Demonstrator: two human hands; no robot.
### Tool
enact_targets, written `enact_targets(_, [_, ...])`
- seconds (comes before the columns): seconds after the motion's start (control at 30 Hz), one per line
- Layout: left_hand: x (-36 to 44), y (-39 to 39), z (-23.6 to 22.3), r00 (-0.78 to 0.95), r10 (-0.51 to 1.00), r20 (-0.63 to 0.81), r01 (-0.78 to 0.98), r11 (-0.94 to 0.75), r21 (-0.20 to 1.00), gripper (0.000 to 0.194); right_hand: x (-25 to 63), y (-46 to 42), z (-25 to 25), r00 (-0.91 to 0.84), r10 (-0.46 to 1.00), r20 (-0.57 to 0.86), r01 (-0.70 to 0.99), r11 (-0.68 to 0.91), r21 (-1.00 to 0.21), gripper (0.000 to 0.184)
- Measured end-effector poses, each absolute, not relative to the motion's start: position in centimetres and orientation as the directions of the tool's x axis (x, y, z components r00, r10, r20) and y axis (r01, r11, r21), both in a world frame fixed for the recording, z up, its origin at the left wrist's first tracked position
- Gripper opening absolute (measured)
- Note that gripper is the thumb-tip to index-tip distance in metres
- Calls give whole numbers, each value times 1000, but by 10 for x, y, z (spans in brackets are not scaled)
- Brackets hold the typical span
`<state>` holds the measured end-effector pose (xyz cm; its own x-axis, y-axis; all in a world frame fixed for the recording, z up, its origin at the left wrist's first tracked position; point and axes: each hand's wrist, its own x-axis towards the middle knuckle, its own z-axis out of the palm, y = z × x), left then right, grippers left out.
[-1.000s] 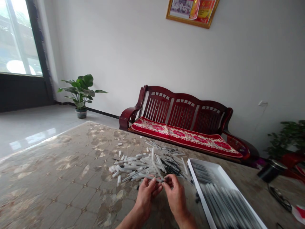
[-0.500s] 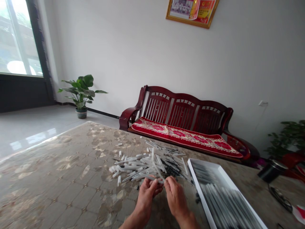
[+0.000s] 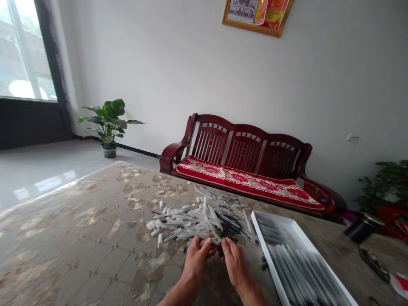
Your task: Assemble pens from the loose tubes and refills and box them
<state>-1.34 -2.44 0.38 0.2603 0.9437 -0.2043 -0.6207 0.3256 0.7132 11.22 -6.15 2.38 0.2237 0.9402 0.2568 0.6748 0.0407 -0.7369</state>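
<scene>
My left hand (image 3: pixel 198 257) is closed on a whitish translucent pen barrel (image 3: pixel 206 237), held between thumb and fingers and slanting towards the right. Just right of the barrel's end, my right hand (image 3: pixel 234 259) has thumb and forefinger pinched together; whatever they hold is too small to make out. Beyond both hands lies a loose pile of pen parts (image 3: pixel 185 222), mostly whitish tubes and short caps, with black pieces (image 3: pixel 230 222) at its right side. A white open box (image 3: pixel 302 236) to the right contains rows of slim grey and whitish pens (image 3: pixel 306 272).
The parts lie on a table with a patterned cover (image 3: pixel 92 238). Small black bits (image 3: pixel 264 263) sit beside the box. Further right are a dark cylinder (image 3: pixel 364 227) and black-framed glasses (image 3: pixel 374 264). A red wooden bench (image 3: pixel 245 148) stands behind the table.
My right hand has shifted slightly right, leaving a small gap from the barrel's end. My left hand keeps its grip, nearly unmoved. The pile and box look the same.
</scene>
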Motion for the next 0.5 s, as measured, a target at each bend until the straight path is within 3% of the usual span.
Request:
enact_targets(0.1, [-13, -23, 3, 248, 946, -207, -611, 319, 725, 47, 113, -61, 23, 228, 930, 289, 666, 68, -743, 40])
enact_targets(0.33, [-11, -22, -3, 244, 948, -204, -575, 311, 757, 49, 115, -60, 20, 260, 936, 236, 633, 19, -774, 47])
enact_targets(0.5, [-10, -21, -3, 254, 949, -185, -564, 300, 769, 48, 115, -61, 19, 244, 922, 300, 696, 49, -717, 45])
